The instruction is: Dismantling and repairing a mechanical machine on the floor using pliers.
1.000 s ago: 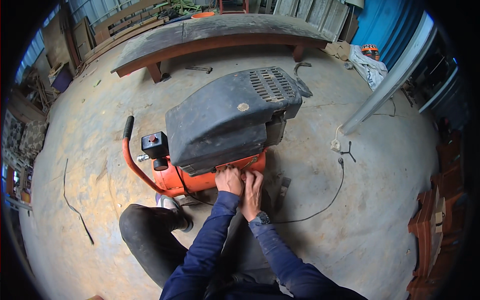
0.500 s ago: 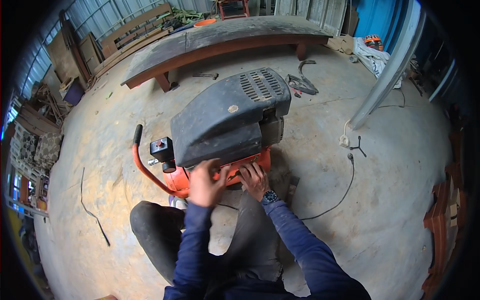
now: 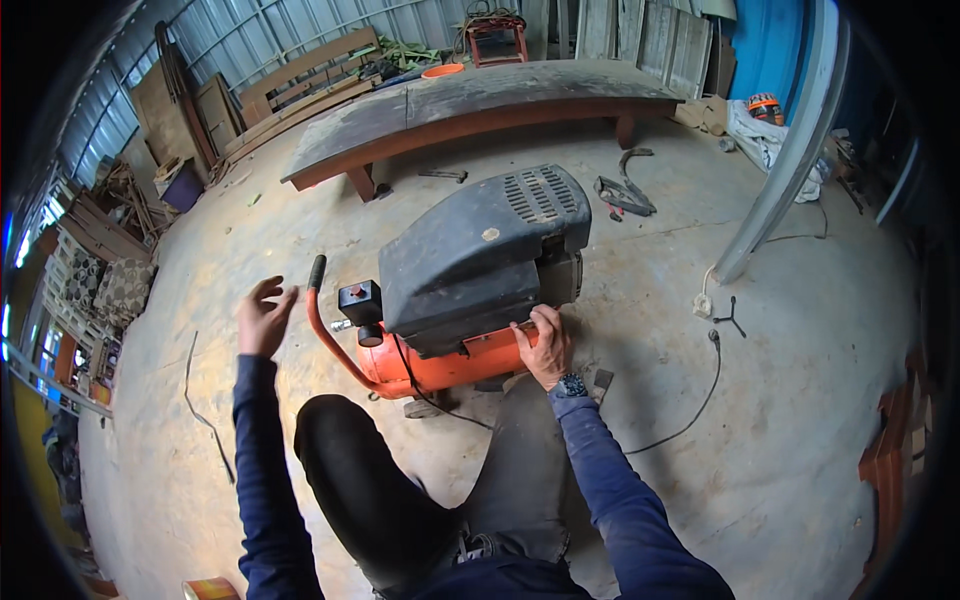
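Compressor [image 3: 465, 270], on concrete floor [image 3: 790, 420] well inside its edges, is touched at right end of orange tank [image 3: 450, 370] by right hand [image 3: 545, 352], grip not discernible, while left hand [image 3: 264, 320], loosely spread, is held beside handle [image 3: 317, 272].

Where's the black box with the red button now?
In the head view, the black box sits left of the compressor's grey cover, beside the orange handle.

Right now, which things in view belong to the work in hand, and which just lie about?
Work in hand:
Orange-tanked, black-covered air compressor, touched by the right hand
Red-buttoned black switch box

Apparently lying about:
Long, thin black strip
Round orange tub
Crumpled white sack
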{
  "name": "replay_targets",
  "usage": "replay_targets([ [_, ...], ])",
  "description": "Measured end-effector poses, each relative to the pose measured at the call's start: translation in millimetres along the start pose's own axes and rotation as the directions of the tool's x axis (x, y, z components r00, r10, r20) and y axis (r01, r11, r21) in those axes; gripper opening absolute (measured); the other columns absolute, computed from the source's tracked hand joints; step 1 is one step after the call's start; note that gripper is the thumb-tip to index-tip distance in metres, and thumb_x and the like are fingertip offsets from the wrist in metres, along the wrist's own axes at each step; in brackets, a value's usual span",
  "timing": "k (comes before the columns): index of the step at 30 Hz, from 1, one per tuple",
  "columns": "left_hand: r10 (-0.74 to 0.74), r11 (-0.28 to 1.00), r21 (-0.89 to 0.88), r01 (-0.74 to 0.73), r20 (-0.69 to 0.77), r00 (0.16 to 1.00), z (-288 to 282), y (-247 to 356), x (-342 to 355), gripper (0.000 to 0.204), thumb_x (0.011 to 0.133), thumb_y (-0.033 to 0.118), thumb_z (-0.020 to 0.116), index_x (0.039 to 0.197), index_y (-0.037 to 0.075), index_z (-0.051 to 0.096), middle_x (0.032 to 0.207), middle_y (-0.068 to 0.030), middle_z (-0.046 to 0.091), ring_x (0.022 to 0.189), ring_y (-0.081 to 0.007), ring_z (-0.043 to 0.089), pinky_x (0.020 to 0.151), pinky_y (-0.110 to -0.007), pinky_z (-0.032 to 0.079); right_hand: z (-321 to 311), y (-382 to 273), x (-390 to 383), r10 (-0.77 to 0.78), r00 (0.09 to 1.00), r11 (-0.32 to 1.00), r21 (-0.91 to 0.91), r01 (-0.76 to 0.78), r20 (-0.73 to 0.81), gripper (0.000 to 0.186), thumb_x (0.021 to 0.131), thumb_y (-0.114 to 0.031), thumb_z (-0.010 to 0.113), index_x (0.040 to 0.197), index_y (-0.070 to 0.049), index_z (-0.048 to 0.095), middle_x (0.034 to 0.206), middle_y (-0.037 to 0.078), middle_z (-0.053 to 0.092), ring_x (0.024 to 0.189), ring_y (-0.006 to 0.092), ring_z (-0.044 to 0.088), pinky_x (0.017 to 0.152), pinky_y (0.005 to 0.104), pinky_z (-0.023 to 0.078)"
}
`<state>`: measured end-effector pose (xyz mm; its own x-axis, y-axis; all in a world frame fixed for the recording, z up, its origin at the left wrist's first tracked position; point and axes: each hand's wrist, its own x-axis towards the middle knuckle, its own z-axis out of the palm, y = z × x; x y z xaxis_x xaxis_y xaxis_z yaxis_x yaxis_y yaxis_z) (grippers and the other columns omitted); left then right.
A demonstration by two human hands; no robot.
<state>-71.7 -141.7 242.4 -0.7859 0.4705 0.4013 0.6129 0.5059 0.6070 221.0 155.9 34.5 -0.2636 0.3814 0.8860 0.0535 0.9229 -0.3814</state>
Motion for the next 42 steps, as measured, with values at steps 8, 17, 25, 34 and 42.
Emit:
replay_targets([
  [8,-0.153,0.869,-0.476,0.137,0.004,0.988,115,-57,1,0.053,0.091,0.025,0.065,0.133,0.000,0.044,0.083,-0.0085,0.061,0.069,-0.0122,0.057,0.062,-0.028,0.047,-12,-7,19,-0.159,0.986,0.928,-0.333,0.164,0.042,0.054,0.072,-0.008,0.078,0.119,-0.010,0.050,0.117,0.011,0.056,0.098,0.0341,0.057,0.084,0.0439,0.048],
  [17,-0.203,0.883,-0.455,0.112,-0.157,0.967,102,-49,-19,0.041,0.090,0.016,0.064,0.126,0.002,0.051,0.077,-0.0047,0.059,0.063,-0.0096,0.050,0.057,-0.026,0.043,-10,-3,19,-0.029,0.997,0.885,-0.461,0.056,0.067,0.035,0.077,-0.016,0.075,0.110,-0.014,0.060,0.123,0.008,0.055,0.103,0.0325,0.053,0.088,0.0447,0.045],
  [25,-0.208,0.771,-0.629,0.102,-0.097,0.973,101,-60,-24,0.043,0.090,0.013,0.065,0.127,0.003,0.048,0.080,0.0017,0.054,0.059,-0.0042,0.043,0.050,-0.020,0.034,-29,-46,51,-0.085,0.918,0.581,-0.730,0.361,0.387,0.018,0.084,-0.024,0.067,0.097,-0.012,0.066,0.116,0.009,0.056,0.107,0.0307,0.052,0.092,0.0469,0.041],
  [34,-0.225,0.709,-0.702,0.074,-0.125,0.966,109,-47,-19,0.042,0.090,0.012,0.065,0.127,0.003,0.048,0.077,0.0039,0.051,0.056,-0.0030,0.040,0.048,-0.019,0.031,-37,-18,76,0.002,0.602,0.592,-0.486,0.643,0.799,0.012,0.081,-0.021,0.063,0.077,-0.010,0.060,0.083,0.002,0.054,0.085,0.0208,0.054,0.073,0.0352,0.046],
  [42,-0.229,0.720,-0.685,0.109,-0.086,0.970,106,-62,-21,0.045,0.091,0.013,0.065,0.131,0.004,0.046,0.070,0.0050,0.050,0.050,-0.0019,0.039,0.044,-0.018,0.029,-41,7,82,-0.144,0.627,0.758,-0.322,0.567,0.766,0.013,0.079,-0.020,0.065,0.077,-0.009,0.060,0.080,0.005,0.054,0.079,0.0227,0.057,0.063,0.0335,0.050],
])
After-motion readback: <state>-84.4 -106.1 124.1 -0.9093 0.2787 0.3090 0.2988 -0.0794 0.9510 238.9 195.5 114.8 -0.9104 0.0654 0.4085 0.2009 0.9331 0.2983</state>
